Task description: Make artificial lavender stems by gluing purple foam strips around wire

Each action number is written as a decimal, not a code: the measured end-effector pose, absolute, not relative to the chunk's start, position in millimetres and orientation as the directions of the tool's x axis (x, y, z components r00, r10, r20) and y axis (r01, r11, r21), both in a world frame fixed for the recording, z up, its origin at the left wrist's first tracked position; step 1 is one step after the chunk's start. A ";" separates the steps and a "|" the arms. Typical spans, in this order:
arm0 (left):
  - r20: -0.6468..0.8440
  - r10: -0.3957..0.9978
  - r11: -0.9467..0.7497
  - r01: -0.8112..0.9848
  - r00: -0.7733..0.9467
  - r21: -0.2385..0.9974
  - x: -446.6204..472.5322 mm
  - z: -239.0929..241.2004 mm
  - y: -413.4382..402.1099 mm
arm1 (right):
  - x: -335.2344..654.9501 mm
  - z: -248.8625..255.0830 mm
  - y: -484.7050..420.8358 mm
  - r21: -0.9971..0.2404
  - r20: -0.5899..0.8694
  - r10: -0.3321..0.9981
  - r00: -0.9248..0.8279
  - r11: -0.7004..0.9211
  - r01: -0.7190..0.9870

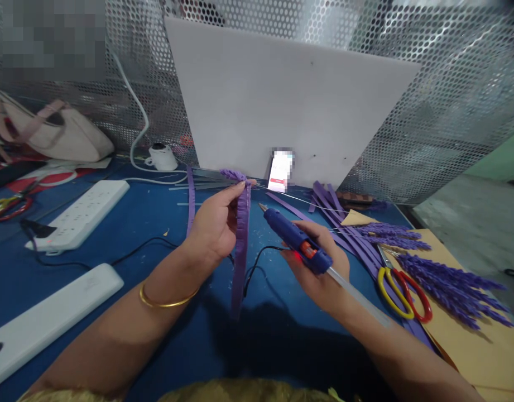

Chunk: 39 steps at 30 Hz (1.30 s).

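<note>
My left hand (215, 226) is closed around a purple fringed strip (241, 245) whose top is wound onto a thin wire stem (298, 200); the rest of the strip hangs down toward the blue table (164, 262). My right hand (319, 271) grips a blue glue gun (296, 241) with an orange trigger and a clear glue stick sticking out behind. Its nozzle points up and left, a short gap from the strip. A black cord runs from the gun across the table.
Finished purple flower sprigs (445, 279) lie on brown paper at the right, beside yellow-and-red scissors (401, 290) and loose purple strips (344, 223). White power strips (83, 212) sit at the left. A white board (290, 106) leans on perforated metal behind, with a phone (280, 170) against it.
</note>
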<state>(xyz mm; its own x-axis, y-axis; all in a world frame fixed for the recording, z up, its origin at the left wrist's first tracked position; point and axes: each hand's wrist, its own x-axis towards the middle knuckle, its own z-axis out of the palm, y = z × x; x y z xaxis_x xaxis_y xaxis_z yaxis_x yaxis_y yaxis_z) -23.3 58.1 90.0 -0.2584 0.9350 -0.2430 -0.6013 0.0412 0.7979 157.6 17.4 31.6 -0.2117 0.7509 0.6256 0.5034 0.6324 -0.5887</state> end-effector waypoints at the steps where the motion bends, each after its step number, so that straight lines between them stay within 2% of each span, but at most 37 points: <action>1: -0.254 0.932 0.050 -0.604 -0.257 0.795 -23.9 90.6 58.7 | 158.5 30.5 18.4 -0.622 0.613 0.764 -0.202 0.624 0.473; 8: -0.240 0.922 0.012 -0.596 -0.305 0.803 -40.8 92.4 65.1 | 159.6 31.7 32.9 -0.835 0.468 0.881 -0.069 0.466 0.291; 13: -0.178 0.929 -0.044 -0.574 -0.325 0.817 -56.6 97.2 66.9 | 158.4 36.9 49.7 -0.953 0.164 0.984 -0.073 0.177 0.247; 16: -0.137 0.936 -0.074 -0.561 -0.325 0.825 -61.0 98.6 66.3 | 160.4 24.4 67.7 -0.991 -0.032 0.989 -0.146 -0.012 0.131; 18: -0.117 0.942 -0.072 -0.532 -0.314 0.844 -61.6 98.4 65.7 | 162.7 10.4 81.9 -0.981 -0.188 0.966 -0.176 -0.193 -0.009; 21: -0.137 0.945 -0.040 -0.520 -0.297 0.853 -60.0 98.2 65.0 | 167.0 -8.8 100.0 -0.878 -0.403 0.891 -0.209 -0.440 -0.186; 25: -0.176 0.939 -0.016 -0.549 -0.296 0.836 -57.1 99.0 64.2 | 171.8 -18.2 109.2 -0.817 -0.503 0.838 -0.213 -0.541 -0.198; 28: -0.167 0.944 -0.016 -0.547 -0.283 0.837 -56.8 98.4 63.8 | 173.0 -17.9 107.8 -0.864 -0.445 0.854 -0.270 -0.489 -0.121; 30: -0.156 0.951 -0.012 -0.538 -0.265 0.843 -57.1 97.9 63.5 | 173.0 -19.1 106.8 -0.919 -0.394 0.872 -0.291 -0.383 0.094; 32: -0.157 0.955 -0.005 -0.538 -0.254 0.843 -56.6 98.3 62.9 | 173.2 -22.0 106.8 -0.896 -0.361 0.896 -0.258 -0.257 0.362; 33: -0.164 0.954 0.002 -0.544 -0.250 0.839 -55.9 99.0 62.3 | 173.4 -23.4 106.9 -0.861 -0.347 0.909 -0.232 -0.211 0.463; 36: -0.205 0.951 0.033 -0.586 -0.230 0.810 -50.7 102.8 59.2 | 174.8 -22.3 105.2 -0.777 -0.283 0.938 -0.198 -0.104 0.621; 37: -0.220 0.950 0.045 -0.603 -0.220 0.797 -48.3 104.2 57.7 | 175.1 -19.6 103.5 -0.709 -0.234 0.950 -0.205 -0.023 0.705; 39: -0.245 0.950 0.072 -0.628 -0.192 0.774 -43.0 106.7 54.0 | 175.0 -11.3 98.6 -0.444 -0.134 0.961 -0.244 0.162 0.881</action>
